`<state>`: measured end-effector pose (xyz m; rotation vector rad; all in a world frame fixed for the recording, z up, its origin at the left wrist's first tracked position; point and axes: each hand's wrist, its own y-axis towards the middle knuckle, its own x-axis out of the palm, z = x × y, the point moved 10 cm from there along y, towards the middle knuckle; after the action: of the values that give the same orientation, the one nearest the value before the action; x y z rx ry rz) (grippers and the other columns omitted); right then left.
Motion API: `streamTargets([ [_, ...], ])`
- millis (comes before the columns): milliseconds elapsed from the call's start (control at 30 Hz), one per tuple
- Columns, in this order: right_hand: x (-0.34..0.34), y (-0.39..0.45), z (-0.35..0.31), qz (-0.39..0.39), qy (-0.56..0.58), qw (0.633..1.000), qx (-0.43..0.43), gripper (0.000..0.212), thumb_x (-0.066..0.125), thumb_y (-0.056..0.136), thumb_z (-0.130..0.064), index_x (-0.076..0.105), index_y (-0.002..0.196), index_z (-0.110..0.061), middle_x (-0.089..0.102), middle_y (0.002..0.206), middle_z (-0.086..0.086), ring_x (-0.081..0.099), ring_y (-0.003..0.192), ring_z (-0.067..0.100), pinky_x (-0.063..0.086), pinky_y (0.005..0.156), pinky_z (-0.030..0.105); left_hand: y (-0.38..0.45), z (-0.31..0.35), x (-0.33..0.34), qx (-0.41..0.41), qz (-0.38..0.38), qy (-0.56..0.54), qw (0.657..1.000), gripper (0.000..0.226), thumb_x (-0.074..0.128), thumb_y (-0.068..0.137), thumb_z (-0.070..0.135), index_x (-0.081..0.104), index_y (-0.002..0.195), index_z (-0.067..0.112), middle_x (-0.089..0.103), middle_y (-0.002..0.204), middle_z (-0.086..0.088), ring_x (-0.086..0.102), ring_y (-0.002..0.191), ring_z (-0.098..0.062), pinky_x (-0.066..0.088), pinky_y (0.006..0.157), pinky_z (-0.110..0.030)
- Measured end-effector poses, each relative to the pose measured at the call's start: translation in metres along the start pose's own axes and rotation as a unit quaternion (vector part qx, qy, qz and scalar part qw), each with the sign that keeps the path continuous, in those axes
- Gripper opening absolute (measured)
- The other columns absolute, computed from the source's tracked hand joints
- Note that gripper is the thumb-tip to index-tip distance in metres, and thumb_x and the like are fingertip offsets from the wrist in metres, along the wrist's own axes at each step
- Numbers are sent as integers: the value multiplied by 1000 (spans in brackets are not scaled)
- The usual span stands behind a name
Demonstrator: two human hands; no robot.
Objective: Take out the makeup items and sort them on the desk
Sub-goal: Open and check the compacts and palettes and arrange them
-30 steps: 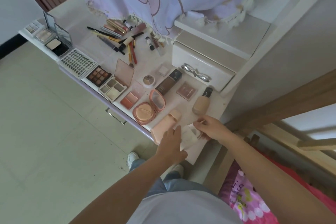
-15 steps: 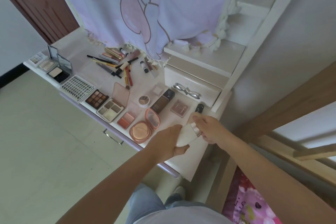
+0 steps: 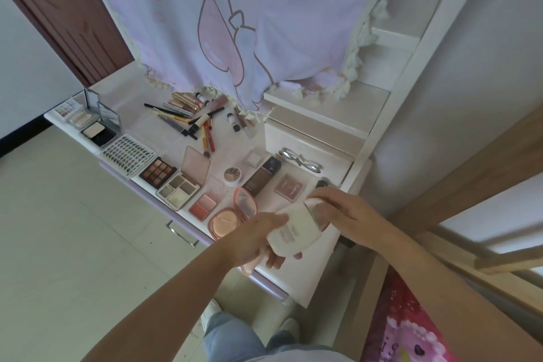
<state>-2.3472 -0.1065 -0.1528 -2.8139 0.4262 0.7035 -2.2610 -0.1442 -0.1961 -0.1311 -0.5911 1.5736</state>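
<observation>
both hands are at the near right end of the desk [image 3: 296, 282], holding one thing between them — a white case [image 3: 293, 228] with small grey writing on it. the left hand [image 3: 258, 236] grips the case from below, with its fingers curled under and the thumb lying over the top. the right hand [image 3: 345, 211] has its fingers bent round the far end of the case, where a see-through bit shows, so it is holding too. the case is lifted a little above the desk, just right of the round pink compact [image 3: 227, 220], which lies open with its lid up. all the other places here are told from that pink compact. touching its left side is a small blush pan [image 3: 202, 206] in two pink shades. further left is an open cream palette [image 3: 177, 192] with a pink lid standing up, then a brown eyeshadow palette [image 3: 157, 172], then a tray of false lashes [image 3: 127, 156]. well off to the far left sit open powder compacts [image 3: 94, 126] with mirrors up. just behind the pink compact is a dark brown tube [image 3: 261, 178], and beside that a little round pot [image 3: 232, 176] and a pink square box [image 3: 289, 188]. far behind lies a messy heap of pencils and brushes [image 3: 191, 117] — some crossing each other. a white drawer box [image 3: 311, 144] stands on the desk behind and to the right, with a purple cartoon cloth [image 3: 235, 23] hanging over it.
</observation>
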Motion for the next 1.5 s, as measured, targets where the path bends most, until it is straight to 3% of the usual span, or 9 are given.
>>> streamTargets([
  [100,-3,-5,-2,-31,147,989,8,18,55,74,-50,63,90,-54,64,90,-12,61,81,2,49,65,17,0,-1,-3,-7,8,-91,996,42,33,74,37,55,92,6,69,57,-4,52,35,-9,41,36,-14],
  [200,-6,-4,2,-27,245,968,37,15,59,81,-33,73,80,-30,67,96,-18,63,83,6,51,71,19,0,1,-4,-2,-4,-58,998,39,42,72,40,53,94,9,70,60,0,56,40,-7,43,40,-12],
  [333,-16,6,11,42,221,971,78,19,59,81,6,60,70,-10,64,100,-7,63,87,6,52,71,17,2,8,-9,32,-1,-53,998,74,71,50,64,49,97,11,72,66,0,59,44,-8,45,41,-13],
  [433,-11,8,10,21,256,964,71,34,56,76,19,54,86,-13,62,97,-5,63,84,9,56,70,22,1,6,-13,36,16,-63,997,49,56,69,49,47,97,11,71,64,-3,57,41,-10,44,38,-15],
  [600,-9,6,12,15,224,973,49,60,53,76,22,73,76,-35,53,118,-15,61,100,-1,54,82,19,-4,-8,-15,3,22,-87,996,41,37,77,39,50,103,10,71,64,-3,56,40,-10,44,40,-15],
  [833,2,8,30,4,287,950,120,47,47,82,16,74,58,-15,66,92,1,66,86,16,58,74,28,-4,-21,-25,-26,53,-87,994,29,35,95,33,54,98,11,70,63,-4,55,39,-10,43,39,-15],
  [1067,33,4,80,-19,128,972,196,28,63,78,3,58,64,-20,65,65,-13,61,61,-5,41,69,16,1,-78,-21,-124,103,-115,980,29,40,97,24,48,118,7,66,95,-11,68,59,-17,58,57,-21],
  [1267,70,-1,121,-64,69,965,244,29,56,81,4,49,72,-23,56,93,0,53,91,13,39,64,13,1,-124,-17,-178,159,-149,959,10,50,93,10,48,103,10,58,100,-8,62,81,-21,58,61,-20],
  [1500,79,10,138,-68,-12,965,254,27,50,83,3,51,76,-23,54,95,0,50,96,14,39,70,17,6,-142,-33,-181,261,-117,941,13,54,91,13,47,102,12,60,98,-16,61,66,-19,56,55,-19],
])
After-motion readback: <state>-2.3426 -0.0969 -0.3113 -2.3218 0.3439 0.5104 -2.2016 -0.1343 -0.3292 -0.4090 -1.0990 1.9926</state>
